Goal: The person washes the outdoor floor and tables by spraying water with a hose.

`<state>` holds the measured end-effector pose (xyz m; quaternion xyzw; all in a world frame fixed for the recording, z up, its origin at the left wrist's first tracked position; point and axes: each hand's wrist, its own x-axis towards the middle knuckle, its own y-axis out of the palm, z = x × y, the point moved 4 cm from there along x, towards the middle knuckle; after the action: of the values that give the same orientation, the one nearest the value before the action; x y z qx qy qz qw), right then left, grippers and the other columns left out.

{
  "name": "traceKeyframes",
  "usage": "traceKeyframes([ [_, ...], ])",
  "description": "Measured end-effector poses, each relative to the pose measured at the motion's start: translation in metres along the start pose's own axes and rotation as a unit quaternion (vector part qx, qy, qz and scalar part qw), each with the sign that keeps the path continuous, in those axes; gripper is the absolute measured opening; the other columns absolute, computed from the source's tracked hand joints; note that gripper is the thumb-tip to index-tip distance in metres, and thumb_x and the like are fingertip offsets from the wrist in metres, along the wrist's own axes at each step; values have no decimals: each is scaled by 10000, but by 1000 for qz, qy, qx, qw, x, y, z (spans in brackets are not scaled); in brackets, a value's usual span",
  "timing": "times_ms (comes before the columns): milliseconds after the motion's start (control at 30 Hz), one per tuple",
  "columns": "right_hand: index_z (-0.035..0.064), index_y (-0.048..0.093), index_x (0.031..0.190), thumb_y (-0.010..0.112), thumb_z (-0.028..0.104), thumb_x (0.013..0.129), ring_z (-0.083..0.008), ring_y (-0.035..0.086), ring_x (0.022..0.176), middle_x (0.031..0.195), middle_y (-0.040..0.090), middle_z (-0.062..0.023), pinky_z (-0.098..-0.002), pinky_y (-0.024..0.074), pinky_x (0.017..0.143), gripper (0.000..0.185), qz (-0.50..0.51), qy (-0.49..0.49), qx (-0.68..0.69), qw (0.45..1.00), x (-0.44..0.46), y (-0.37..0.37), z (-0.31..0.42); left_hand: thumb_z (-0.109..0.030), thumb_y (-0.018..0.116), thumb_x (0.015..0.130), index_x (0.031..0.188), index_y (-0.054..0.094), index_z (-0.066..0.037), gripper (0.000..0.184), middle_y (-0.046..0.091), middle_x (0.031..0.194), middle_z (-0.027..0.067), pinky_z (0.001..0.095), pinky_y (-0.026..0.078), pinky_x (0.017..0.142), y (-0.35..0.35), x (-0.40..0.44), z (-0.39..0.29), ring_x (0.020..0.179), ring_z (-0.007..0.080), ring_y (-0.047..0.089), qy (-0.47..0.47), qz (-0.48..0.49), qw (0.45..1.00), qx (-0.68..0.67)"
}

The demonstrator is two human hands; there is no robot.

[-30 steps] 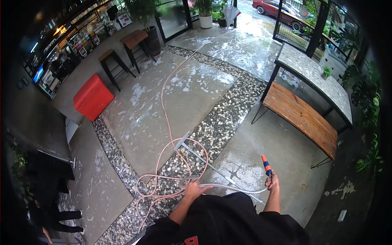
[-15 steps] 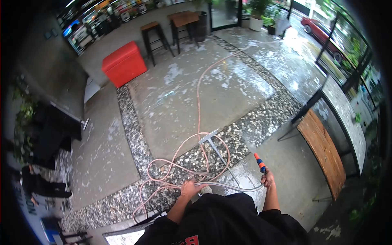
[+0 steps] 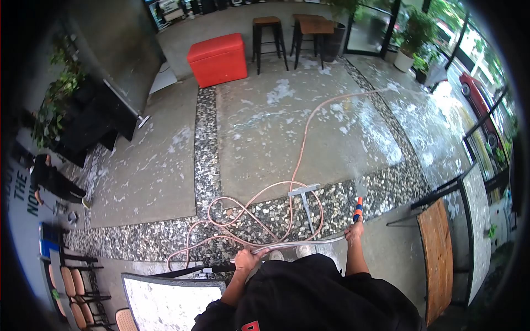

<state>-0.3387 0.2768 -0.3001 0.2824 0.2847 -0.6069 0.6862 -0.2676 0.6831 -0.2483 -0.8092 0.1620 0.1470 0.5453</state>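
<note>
My right hand (image 3: pixel 354 229) is wrapped round an orange and blue spray nozzle (image 3: pixel 359 209), which points forward. A faint water spray (image 3: pixel 358 175) leaves its tip over the pebble strip. My left hand (image 3: pixel 247 259) grips the hose (image 3: pixel 309 242) low in front of my body, and the hose runs between both hands. Pinkish loops of the same hose (image 3: pixel 223 199) lie on the pebbles ahead, then trail away towards the back right. Among these loops rests a floor squeegee (image 3: pixel 305 191) with a pale head, its handle pointing back towards my feet.
Wet, foamy concrete (image 3: pixel 265 138) is bordered by pebble strips (image 3: pixel 207 143). A red box seat (image 3: pixel 218 60) and stools (image 3: pixel 268 41) stand at the back. A wooden bench (image 3: pixel 436 259) is on the right, a white-topped table (image 3: pixel 165 303) front left. A person (image 3: pixel 55 179) bends at far left.
My view has turned left and tilted, shifting the scene rightward. The nozzle points more straight ahead, and its spray reaches farther forward. Both hands keep their hold.
</note>
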Motion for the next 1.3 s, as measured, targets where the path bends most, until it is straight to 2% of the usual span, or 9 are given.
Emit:
traceKeyframes([
  [133, 114, 360, 777, 497, 465, 714, -86, 252, 337, 498, 275, 13, -216, 210, 297, 382, 16, 5, 24, 1000, -3, 28, 22, -688, 474, 559, 785, 547, 21, 748, 568, 741, 211, 384, 440, 652, -3, 2, -14, 759, 340, 550, 4, -44, 999, -16],
  [333, 112, 363, 763, 504, 452, 713, -82, 252, 353, 504, 281, 11, -218, 205, 307, 372, 22, -25, 48, 998, 0, 35, 58, -663, 491, 576, 685, 553, 6, 681, 564, 681, 203, 383, 438, 639, 0, 12, -50, 701, 342, 554, 4, -29, 998, -54],
  [433, 115, 366, 750, 509, 449, 711, -78, 257, 360, 500, 276, 17, -216, 192, 311, 365, 15, -23, 66, 997, 11, 31, 70, -653, 498, 584, 684, 549, 2, 665, 563, 664, 194, 387, 435, 624, 2, 18, -66, 678, 341, 554, 19, -35, 998, -38],
  [500, 91, 412, 861, 526, 435, 710, -109, 295, 353, 514, 330, -19, -230, 208, 298, 393, -4, -26, 71, 997, 15, 27, 79, -654, 496, 586, 683, 546, 4, 667, 562, 661, 193, 388, 433, 621, 6, 22, -76, 679, 341, 553, 26, -34, 999, -30],
  [633, 88, 417, 858, 530, 437, 705, -104, 301, 365, 534, 343, -26, -230, 213, 302, 397, 16, -33, 77, 996, 32, 21, 90, -656, 489, 591, 678, 537, 12, 675, 560, 671, 195, 391, 430, 619, 11, 27, -91, 687, 341, 551, 37, -30, 999, -17],
  [700, 126, 354, 717, 529, 431, 701, -74, 239, 335, 476, 252, 29, -210, 184, 298, 353, -5, -27, 80, 996, 35, 21, 95, -656, 487, 592, 678, 536, 13, 676, 560, 667, 195, 391, 430, 619, 16, 32, -95, 685, 341, 552, 42, -27, 999, -17],
  [967, 131, 368, 721, 534, 428, 695, -73, 250, 335, 480, 266, 27, -208, 187, 298, 342, -12, -27, 103, 994, 38, 19, 111, -661, 494, 579, 680, 543, 12, 682, 558, 653, 207, 393, 438, 619, 17, 39, -115, 672, 346, 554, 55, -50, 997, 6],
  [1033, 131, 368, 731, 535, 432, 692, -73, 248, 336, 480, 265, 27, -210, 187, 299, 346, -5, -29, 111, 993, 39, 19, 112, -599, 577, 561, 719, 551, 33, 652, 561, 696, 212, 387, 426, 652, 16, 40, -117, 723, 344, 546, 28, -23, 999, -13],
  [1300, 114, 393, 774, 544, 443, 690, -88, 244, 361, 493, 265, 16, -235, 181, 327, 372, -21, -42, 128, 991, 40, 12, 114, -586, 593, 556, 729, 554, 35, 647, 563, 703, 213, 383, 428, 659, 14, 40, -121, 726, 345, 546, 45, -25, 998, -24],
])
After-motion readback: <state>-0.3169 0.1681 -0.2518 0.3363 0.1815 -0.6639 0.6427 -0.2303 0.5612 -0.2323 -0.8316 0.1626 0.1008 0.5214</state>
